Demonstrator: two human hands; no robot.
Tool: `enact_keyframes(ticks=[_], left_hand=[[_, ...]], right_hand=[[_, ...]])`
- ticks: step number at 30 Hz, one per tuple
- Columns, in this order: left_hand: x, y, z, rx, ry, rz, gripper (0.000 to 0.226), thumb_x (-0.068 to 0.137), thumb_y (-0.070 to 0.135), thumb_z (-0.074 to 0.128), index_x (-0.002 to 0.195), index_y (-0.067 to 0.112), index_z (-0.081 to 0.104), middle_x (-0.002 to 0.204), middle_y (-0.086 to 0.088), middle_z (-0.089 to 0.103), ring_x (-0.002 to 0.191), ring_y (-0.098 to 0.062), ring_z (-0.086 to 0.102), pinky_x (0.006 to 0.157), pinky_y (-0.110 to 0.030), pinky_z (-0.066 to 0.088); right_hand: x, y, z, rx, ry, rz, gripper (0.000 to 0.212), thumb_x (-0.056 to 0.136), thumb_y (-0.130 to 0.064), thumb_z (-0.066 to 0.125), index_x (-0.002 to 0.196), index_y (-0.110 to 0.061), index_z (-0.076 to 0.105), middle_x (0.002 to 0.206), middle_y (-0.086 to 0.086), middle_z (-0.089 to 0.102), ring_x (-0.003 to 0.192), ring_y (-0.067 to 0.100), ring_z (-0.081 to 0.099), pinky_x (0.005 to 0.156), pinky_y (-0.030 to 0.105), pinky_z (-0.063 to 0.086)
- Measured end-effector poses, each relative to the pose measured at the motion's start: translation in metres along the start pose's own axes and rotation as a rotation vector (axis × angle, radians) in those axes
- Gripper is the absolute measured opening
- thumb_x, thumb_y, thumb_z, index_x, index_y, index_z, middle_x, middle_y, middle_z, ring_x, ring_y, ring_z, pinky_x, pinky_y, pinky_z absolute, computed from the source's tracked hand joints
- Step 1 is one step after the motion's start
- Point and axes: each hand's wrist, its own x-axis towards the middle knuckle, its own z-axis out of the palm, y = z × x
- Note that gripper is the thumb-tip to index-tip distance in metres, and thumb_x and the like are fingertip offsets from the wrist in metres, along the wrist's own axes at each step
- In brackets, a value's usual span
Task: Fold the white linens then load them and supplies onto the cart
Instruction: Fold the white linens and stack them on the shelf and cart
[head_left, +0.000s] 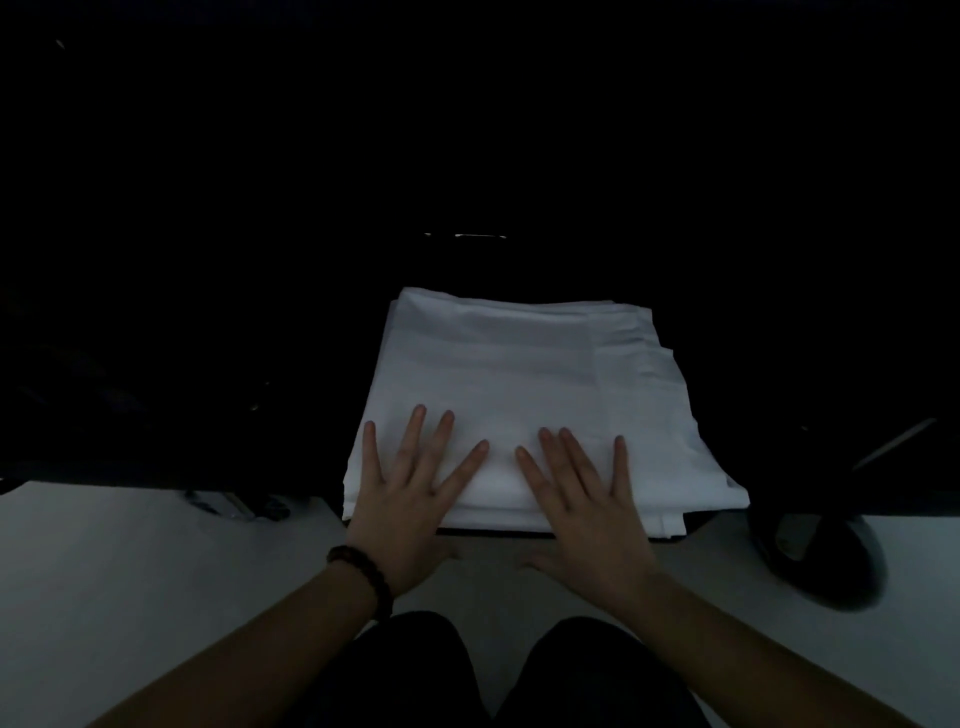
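Forearms (249, 639) extended, left hand (410, 499) and right hand (587, 499) lie flat, fingers spread, gripping nothing, on the folded white linen's (519, 364) near edge, which stretches straight ahead of both equally.

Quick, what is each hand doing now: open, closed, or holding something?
Left hand: open, fingers spread flat, pressing on the folded linen.
Right hand: open, fingers spread flat, pressing on the same linen.
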Motion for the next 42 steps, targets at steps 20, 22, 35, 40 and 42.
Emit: enact_keyframes(ticks=[20, 22, 35, 40, 42], left_hand=[[0.032, -0.018, 0.004, -0.035, 0.166, -0.028, 0.076, 0.061, 0.013, 0.081, 0.133, 0.02, 0.058, 0.133, -0.015, 0.058, 0.122, -0.038, 0.054, 0.099, -0.067, 0.036], [0.041, -0.022, 0.003, -0.055, 0.151, -0.026, 0.075, 0.062, 0.014, 0.08, 0.133, 0.021, 0.057, 0.134, -0.014, 0.056, 0.124, -0.038, 0.052, 0.101, -0.066, 0.035], [0.064, -0.035, 0.014, -0.208, -0.004, -0.049, 0.069, 0.087, 0.061, 0.032, 0.15, 0.036, 0.024, 0.157, -0.007, 0.027, 0.145, -0.034, 0.017, 0.116, -0.058, 0.005], [0.064, -0.016, 0.021, -0.211, 0.093, -0.165, 0.065, 0.089, 0.059, 0.03, 0.146, 0.028, 0.039, 0.15, -0.017, 0.036, 0.137, -0.049, 0.029, 0.106, -0.07, 0.022], [0.067, -0.015, 0.027, -0.211, 0.098, -0.173, 0.066, 0.09, 0.059, 0.029, 0.147, 0.028, 0.037, 0.151, -0.018, 0.035, 0.137, -0.05, 0.026, 0.105, -0.071, 0.021]], right_hand=[[0.03, 0.031, -0.002, -0.106, 0.149, 0.034, 0.087, 0.056, -0.031, 0.089, 0.135, -0.016, 0.055, 0.133, 0.016, 0.058, 0.122, 0.035, 0.055, 0.097, 0.072, 0.033], [0.037, 0.035, -0.004, -0.1, 0.101, 0.048, 0.09, 0.056, -0.042, 0.089, 0.136, -0.018, 0.054, 0.134, 0.015, 0.057, 0.124, 0.033, 0.054, 0.1, 0.071, 0.03], [0.059, 0.052, 0.003, 0.057, -0.053, 0.171, 0.066, 0.09, -0.06, 0.021, 0.149, -0.044, -0.004, 0.162, 0.001, 0.002, 0.148, 0.026, -0.008, 0.107, 0.066, -0.019], [0.056, 0.041, 0.017, 0.076, -0.008, 0.283, 0.058, 0.092, -0.061, 0.004, 0.148, -0.046, -0.006, 0.16, 0.003, -0.002, 0.146, 0.035, -0.01, 0.106, 0.069, -0.014], [0.058, 0.042, 0.021, 0.097, 0.006, 0.277, 0.058, 0.094, -0.059, 0.011, 0.15, -0.044, 0.003, 0.16, 0.004, 0.004, 0.147, 0.036, -0.001, 0.108, 0.07, -0.01]])
